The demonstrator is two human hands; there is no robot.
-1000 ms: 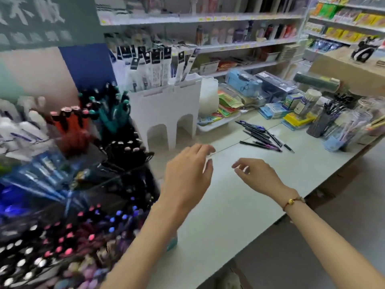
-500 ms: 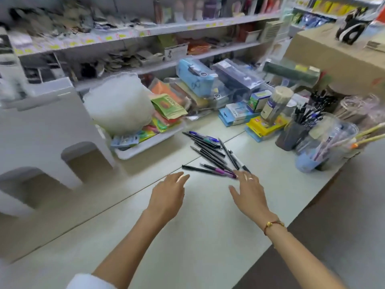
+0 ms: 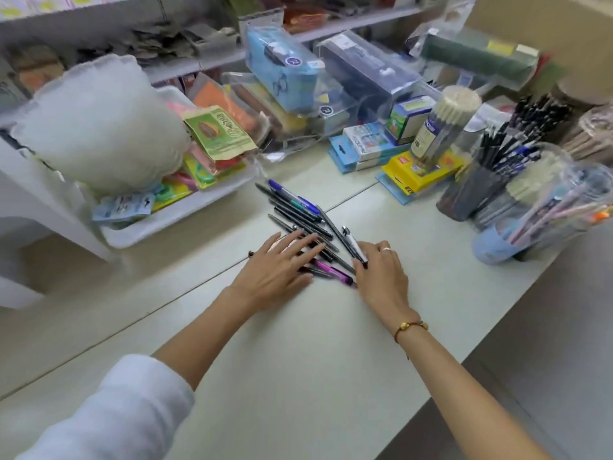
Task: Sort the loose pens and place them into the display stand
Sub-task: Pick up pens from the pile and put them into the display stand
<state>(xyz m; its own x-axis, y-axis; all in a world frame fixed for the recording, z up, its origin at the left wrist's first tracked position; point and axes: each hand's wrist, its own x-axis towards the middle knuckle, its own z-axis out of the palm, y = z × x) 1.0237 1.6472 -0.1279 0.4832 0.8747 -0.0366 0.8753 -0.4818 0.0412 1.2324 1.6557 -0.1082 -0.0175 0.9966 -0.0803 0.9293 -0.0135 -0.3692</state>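
You are bracketing the pens [image 3: 300,215]: left hand [image 3: 277,272] spread flat on them, right hand [image 3: 381,273] fingers together against their ends.

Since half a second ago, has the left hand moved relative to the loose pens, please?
Yes. The left hand has moved forward and right onto the loose pens, its straight fingers now lying across them.

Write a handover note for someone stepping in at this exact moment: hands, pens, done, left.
Left hand: flat, straight fingers pressing on the near end of the loose pens.
Right hand: at the pile's right edge, touching a white-barrelled pen; whether it grips is unclear.
Pens: all lying on the counter.
Done: nothing sorted or placed.
Left: sort, carry to the display stand, which is out of view.
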